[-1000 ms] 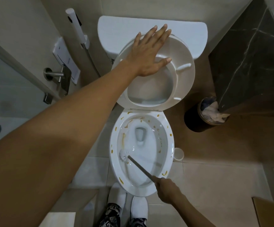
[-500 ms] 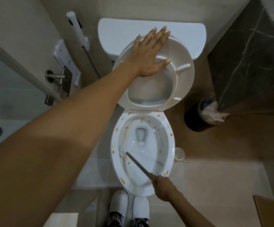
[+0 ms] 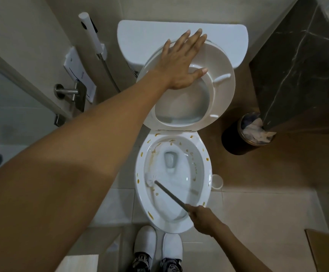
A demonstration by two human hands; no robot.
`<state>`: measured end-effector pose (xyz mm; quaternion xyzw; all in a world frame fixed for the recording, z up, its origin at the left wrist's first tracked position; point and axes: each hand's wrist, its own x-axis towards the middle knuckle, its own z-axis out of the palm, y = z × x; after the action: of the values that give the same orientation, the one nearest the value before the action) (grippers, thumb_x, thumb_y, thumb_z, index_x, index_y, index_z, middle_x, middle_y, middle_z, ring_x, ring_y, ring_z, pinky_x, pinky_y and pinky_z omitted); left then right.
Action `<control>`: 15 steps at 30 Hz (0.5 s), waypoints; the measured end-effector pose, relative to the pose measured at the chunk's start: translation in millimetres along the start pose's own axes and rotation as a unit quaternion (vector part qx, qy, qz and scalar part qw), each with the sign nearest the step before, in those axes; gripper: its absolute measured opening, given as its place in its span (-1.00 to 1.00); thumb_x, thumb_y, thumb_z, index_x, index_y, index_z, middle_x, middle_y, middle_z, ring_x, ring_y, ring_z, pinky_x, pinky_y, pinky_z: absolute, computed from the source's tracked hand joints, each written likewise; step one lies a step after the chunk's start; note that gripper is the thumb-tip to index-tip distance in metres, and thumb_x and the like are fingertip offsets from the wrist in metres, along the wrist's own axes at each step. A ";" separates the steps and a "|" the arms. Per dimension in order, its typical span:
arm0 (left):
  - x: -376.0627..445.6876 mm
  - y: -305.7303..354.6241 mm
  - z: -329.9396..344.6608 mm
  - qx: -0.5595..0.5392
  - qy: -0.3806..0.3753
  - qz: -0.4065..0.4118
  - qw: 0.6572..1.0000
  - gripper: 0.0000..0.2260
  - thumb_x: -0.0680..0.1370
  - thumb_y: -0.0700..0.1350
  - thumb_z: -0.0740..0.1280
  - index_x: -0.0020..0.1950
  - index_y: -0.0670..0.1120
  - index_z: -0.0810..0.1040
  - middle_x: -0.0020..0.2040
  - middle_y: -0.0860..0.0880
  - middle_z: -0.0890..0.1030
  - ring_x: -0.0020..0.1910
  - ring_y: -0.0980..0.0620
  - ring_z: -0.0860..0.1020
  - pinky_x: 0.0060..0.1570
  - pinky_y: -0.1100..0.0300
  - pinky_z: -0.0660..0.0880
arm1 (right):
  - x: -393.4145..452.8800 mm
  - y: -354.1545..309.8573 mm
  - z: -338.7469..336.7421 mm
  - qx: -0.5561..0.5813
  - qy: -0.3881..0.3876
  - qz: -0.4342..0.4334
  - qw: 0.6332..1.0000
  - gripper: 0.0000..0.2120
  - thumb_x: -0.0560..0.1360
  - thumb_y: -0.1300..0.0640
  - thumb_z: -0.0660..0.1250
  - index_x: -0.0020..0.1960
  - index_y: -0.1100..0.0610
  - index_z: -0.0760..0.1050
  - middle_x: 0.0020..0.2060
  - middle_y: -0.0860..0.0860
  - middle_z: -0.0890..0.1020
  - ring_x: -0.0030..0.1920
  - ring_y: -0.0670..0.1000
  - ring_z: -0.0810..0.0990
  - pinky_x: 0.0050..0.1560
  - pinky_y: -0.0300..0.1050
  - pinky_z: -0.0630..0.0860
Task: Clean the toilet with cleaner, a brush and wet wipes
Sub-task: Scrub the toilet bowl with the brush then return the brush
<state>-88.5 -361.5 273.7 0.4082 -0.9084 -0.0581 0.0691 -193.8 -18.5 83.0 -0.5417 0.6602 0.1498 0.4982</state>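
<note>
Our right hand has its grip clamped on the near end of the brush handle, which slants up and left from the fist to the white brush head, pressed against the left inner wall of the toilet bowl. Our left hand lies flat with fingers spread, its grip apart, palm on the raised seat, fingertips reaching the cistern behind. Yellow-brown spots dot the bowl's rim, a small white cup stands just right of it, and a dark bin stands farther right.
</note>
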 end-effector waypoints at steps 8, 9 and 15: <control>0.7 1.0 1.1 0.001 -0.001 -0.004 1.000 -0.32 0.58 0.26 0.03 0.57 -0.01 -0.15 0.58 0.01 -0.12 0.55 -0.03 -0.14 0.46 -0.21 -0.12 | 4.3 -6.7 -17.8 0.017 -0.007 0.019 1.000 -0.60 0.67 0.09 -0.01 0.47 -0.03 0.31 0.23 0.15 0.54 0.16 0.14 0.56 0.16 -0.02 0.53; 0.6 1.0 1.0 0.001 -0.001 -0.005 1.000 -0.32 0.58 0.26 0.03 0.57 -0.01 -0.15 0.58 0.01 -0.12 0.55 -0.04 -0.14 0.46 -0.21 -0.12 | 9.8 -12.6 -22.0 0.033 0.000 0.018 0.999 -0.60 0.67 0.09 0.00 0.47 -0.02 0.32 0.22 0.14 0.54 0.14 0.13 0.56 0.15 -0.03 0.54; 0.1 2.2 0.5 -0.006 -0.007 -0.008 1.000 -0.32 0.58 0.26 0.03 0.57 -0.01 -0.16 0.58 0.01 -0.13 0.55 -0.04 -0.15 0.46 -0.23 -0.13 | -1.7 -11.5 -31.4 0.070 -0.037 0.063 0.995 -0.69 0.66 0.00 0.04 0.34 -0.12 0.40 -0.27 -0.04 0.44 -0.44 -0.12 0.33 -0.54 -0.32 0.29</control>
<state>-90.2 -360.2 273.6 0.4149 -0.9051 -0.0668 0.0646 -199.5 -44.9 102.8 -0.4571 0.6828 0.1540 0.5487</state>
